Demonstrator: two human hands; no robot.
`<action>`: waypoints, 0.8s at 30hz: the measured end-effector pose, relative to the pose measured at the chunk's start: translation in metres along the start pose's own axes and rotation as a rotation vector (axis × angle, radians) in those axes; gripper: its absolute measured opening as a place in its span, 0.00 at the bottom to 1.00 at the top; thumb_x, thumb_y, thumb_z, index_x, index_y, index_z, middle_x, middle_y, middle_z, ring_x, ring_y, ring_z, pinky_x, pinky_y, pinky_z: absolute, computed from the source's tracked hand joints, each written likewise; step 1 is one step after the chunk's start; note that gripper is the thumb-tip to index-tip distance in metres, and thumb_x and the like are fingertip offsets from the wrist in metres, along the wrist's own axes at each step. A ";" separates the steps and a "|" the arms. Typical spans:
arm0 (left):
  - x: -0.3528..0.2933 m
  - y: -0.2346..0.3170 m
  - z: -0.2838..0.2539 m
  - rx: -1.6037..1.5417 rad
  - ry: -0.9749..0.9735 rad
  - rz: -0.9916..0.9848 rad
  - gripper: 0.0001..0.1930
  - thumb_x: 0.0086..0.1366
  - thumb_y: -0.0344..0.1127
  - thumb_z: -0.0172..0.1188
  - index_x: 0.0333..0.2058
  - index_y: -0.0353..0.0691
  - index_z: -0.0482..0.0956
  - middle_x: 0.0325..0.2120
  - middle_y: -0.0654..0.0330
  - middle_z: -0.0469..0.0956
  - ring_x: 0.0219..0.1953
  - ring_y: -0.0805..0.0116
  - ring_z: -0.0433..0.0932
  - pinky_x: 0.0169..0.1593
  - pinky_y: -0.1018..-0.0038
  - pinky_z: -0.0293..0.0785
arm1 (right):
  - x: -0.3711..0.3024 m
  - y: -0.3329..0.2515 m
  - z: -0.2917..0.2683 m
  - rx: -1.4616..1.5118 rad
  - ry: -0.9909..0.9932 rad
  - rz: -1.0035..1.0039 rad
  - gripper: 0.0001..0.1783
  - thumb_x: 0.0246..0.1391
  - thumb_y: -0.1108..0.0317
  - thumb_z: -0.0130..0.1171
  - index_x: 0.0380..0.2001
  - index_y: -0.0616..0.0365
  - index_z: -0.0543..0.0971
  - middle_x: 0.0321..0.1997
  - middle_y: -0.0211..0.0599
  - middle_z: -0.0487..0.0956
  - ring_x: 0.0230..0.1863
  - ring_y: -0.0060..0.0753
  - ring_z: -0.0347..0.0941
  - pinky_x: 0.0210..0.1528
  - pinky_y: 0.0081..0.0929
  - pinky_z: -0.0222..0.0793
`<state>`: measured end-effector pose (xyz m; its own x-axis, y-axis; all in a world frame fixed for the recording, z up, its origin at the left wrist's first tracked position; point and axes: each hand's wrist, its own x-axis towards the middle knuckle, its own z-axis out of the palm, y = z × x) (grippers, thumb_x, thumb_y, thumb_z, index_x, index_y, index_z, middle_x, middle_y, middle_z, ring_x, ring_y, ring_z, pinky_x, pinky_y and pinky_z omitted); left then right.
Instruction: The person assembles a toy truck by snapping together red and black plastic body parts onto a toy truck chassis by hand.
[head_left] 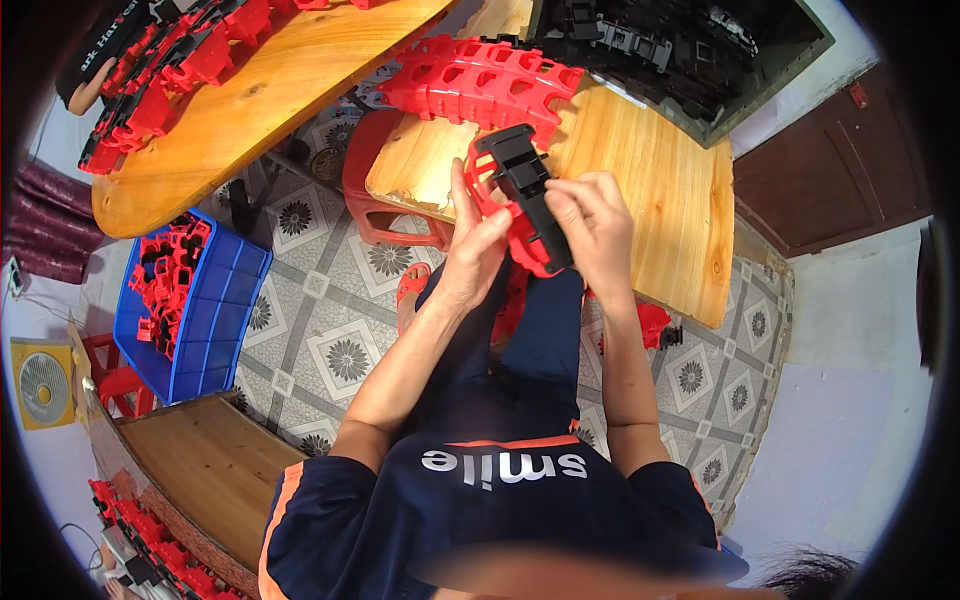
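Observation:
Above my lap, close to the near edge of the wooden table (pixel 650 190), I hold a red plastic frame (pixel 524 243) with a long black plastic part (pixel 540 215) set along it. My left hand (pixel 472 252) grips the red frame from its left side, thumb across the near part. On the other side, the bent fingers and thumb of my right hand (pixel 597 225) close on the edge of the black part. Whether a smaller piece sits between those fingers is hidden. Just beyond, a curved row of joined red frames (pixel 470 85) lies on the table.
A green-rimmed crate (pixel 722 132) of black parts stands far right. Left is a blue bin (pixel 215 325) holding red and black parts. Another wooden table (pixel 300 75) carries more rows, with a person's arm (pixel 92 88) beside it. A red stool (pixel 368 190) stands under my table's left edge.

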<state>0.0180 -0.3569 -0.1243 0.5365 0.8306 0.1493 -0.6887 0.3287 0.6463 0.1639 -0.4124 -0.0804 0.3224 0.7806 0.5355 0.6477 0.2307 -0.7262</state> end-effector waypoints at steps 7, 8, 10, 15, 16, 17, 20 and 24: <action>0.003 0.016 0.004 0.147 0.078 0.024 0.43 0.61 0.32 0.62 0.69 0.46 0.44 0.56 0.55 0.67 0.53 0.65 0.73 0.54 0.66 0.75 | 0.020 -0.001 0.020 0.097 0.060 -0.135 0.19 0.61 0.65 0.59 0.52 0.64 0.75 0.41 0.35 0.78 0.39 0.29 0.76 0.44 0.21 0.69; -0.003 0.013 -0.007 0.446 0.038 0.000 0.46 0.60 0.31 0.61 0.70 0.42 0.39 0.59 0.53 0.64 0.58 0.65 0.69 0.59 0.67 0.69 | 0.020 -0.006 0.022 0.405 -0.096 0.103 0.20 0.62 0.67 0.57 0.55 0.65 0.73 0.44 0.35 0.78 0.44 0.28 0.75 0.47 0.23 0.69; 0.001 0.009 -0.018 0.686 -0.044 0.251 0.52 0.61 0.29 0.60 0.70 0.37 0.27 0.65 0.48 0.53 0.67 0.62 0.56 0.68 0.67 0.52 | 0.023 -0.012 0.032 0.674 -0.275 0.301 0.22 0.63 0.71 0.54 0.59 0.67 0.69 0.50 0.36 0.76 0.50 0.27 0.73 0.54 0.26 0.68; -0.021 0.057 0.009 0.212 0.109 0.283 0.54 0.62 0.35 0.61 0.70 0.38 0.24 0.67 0.47 0.49 0.67 0.60 0.55 0.68 0.65 0.54 | 0.030 -0.049 0.035 0.797 -0.424 0.164 0.41 0.59 0.72 0.61 0.69 0.69 0.51 0.68 0.46 0.62 0.67 0.35 0.61 0.65 0.32 0.60; -0.023 0.074 0.011 0.342 0.141 0.418 0.54 0.63 0.37 0.60 0.70 0.42 0.23 0.66 0.48 0.51 0.65 0.61 0.60 0.65 0.65 0.59 | 0.029 -0.044 0.034 0.810 -0.720 0.058 0.54 0.53 0.60 0.69 0.71 0.68 0.45 0.73 0.48 0.53 0.72 0.37 0.54 0.68 0.34 0.56; -0.028 0.084 0.007 0.353 0.162 0.450 0.54 0.63 0.37 0.60 0.70 0.42 0.23 0.66 0.48 0.51 0.65 0.61 0.60 0.65 0.65 0.59 | 0.029 -0.044 0.042 0.822 -0.753 0.036 0.54 0.53 0.60 0.69 0.71 0.68 0.45 0.73 0.48 0.53 0.72 0.37 0.54 0.68 0.34 0.56; -0.035 0.104 -0.009 0.549 0.237 0.661 0.53 0.62 0.35 0.60 0.70 0.41 0.25 0.67 0.48 0.48 0.67 0.59 0.56 0.67 0.64 0.56 | 0.038 -0.064 0.058 0.645 -0.823 0.018 0.63 0.48 0.43 0.67 0.71 0.67 0.41 0.74 0.50 0.52 0.71 0.39 0.55 0.69 0.35 0.52; -0.018 0.225 -0.031 0.454 0.627 0.948 0.48 0.63 0.32 0.59 0.70 0.46 0.32 0.53 0.56 0.67 0.45 0.69 0.74 0.47 0.70 0.77 | 0.043 -0.069 0.068 0.792 -0.643 -0.061 0.52 0.56 0.40 0.58 0.70 0.65 0.52 0.71 0.51 0.58 0.69 0.43 0.59 0.67 0.35 0.56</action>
<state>-0.1618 -0.2842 -0.0049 -0.4992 0.7698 0.3978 -0.3790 -0.6068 0.6987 0.0864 -0.3550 -0.0367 -0.2785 0.8647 0.4180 -0.0670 0.4167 -0.9066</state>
